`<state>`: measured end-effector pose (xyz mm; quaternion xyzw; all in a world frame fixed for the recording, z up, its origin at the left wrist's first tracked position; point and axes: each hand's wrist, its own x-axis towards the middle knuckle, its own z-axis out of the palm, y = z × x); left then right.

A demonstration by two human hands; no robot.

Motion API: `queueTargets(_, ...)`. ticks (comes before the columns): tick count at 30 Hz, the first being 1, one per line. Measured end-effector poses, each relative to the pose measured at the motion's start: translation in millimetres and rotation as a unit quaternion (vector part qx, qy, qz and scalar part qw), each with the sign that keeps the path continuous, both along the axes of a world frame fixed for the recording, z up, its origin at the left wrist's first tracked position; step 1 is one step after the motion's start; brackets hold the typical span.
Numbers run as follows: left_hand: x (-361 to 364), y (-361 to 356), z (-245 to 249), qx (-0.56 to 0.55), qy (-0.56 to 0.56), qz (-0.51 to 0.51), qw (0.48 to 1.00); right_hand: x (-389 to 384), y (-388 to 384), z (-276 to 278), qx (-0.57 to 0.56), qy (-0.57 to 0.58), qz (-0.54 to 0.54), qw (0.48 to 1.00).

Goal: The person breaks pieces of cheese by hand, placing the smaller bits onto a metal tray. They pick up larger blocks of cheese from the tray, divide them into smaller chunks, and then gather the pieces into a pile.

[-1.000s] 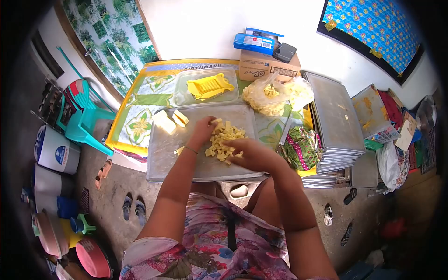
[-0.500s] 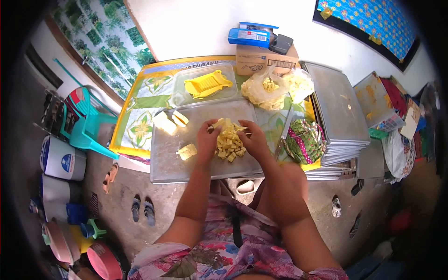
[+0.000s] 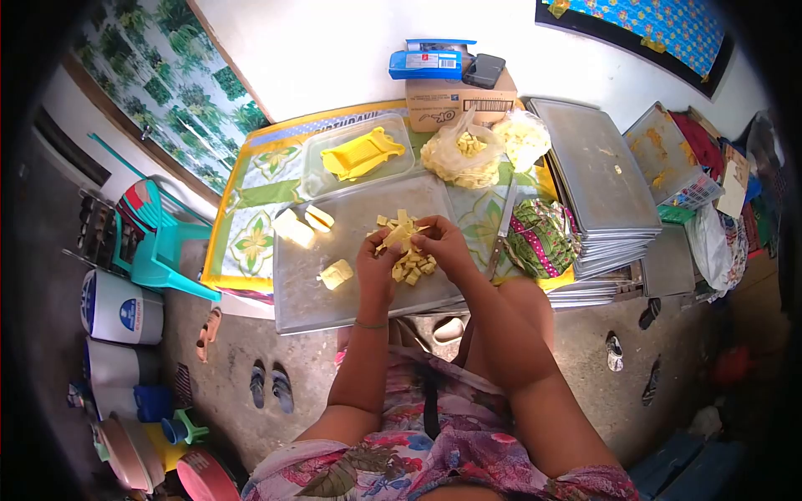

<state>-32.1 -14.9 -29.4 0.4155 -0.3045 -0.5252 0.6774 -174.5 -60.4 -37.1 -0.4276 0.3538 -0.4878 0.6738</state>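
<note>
A pile of pale yellow, soft-looking cubes (image 3: 413, 269) lies on a large metal tray (image 3: 311, 307) in front of me. My left hand (image 3: 380, 257) is at the pile's left side, its fingers closed around yellow pieces. Just across from it, my right hand (image 3: 440, 244) pinches a pale yellow strip (image 3: 399, 234) over the pile, and the fingertips of both hands nearly meet there. To the left on the tray sit a larger yellow block (image 3: 294, 229), a slice (image 3: 318, 219) and a smaller chunk (image 3: 337, 274). Fingers cover part of the pieces.
Behind the tray is a clear plastic container (image 3: 313, 175) with a yellow wrapper (image 3: 361, 154). Plastic bags of cubes (image 3: 462, 157) stand near a cardboard box (image 3: 434, 107). A knife (image 3: 505, 219) lies beside a green patterned cloth (image 3: 543, 238). Stacked trays (image 3: 585, 167) rise at right.
Both hands have come closer together over the pile, and the right fingers now pinch a strip near the left hand. The camera view has shifted slightly.
</note>
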Motion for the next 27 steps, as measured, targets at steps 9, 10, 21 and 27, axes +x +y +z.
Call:
queueTargets(9,0,3,5,-0.02,-0.018,0.028,0.999,6,7,4,0.028,-0.016,0.005,0.999)
queueTargets(10,1,5,5,-0.019,-0.024,0.029,0.999,5,7,5,0.058,-0.022,0.033,0.998)
queueTargets(21,1,3,8,-0.02,0.005,0.016,1.0,0,7,9,0.148,-0.203,0.106,0.962)
queueTargets(27,0,6,8,-0.022,-0.017,0.017,0.999,2,6,-1,0.087,-0.152,0.121,0.977)
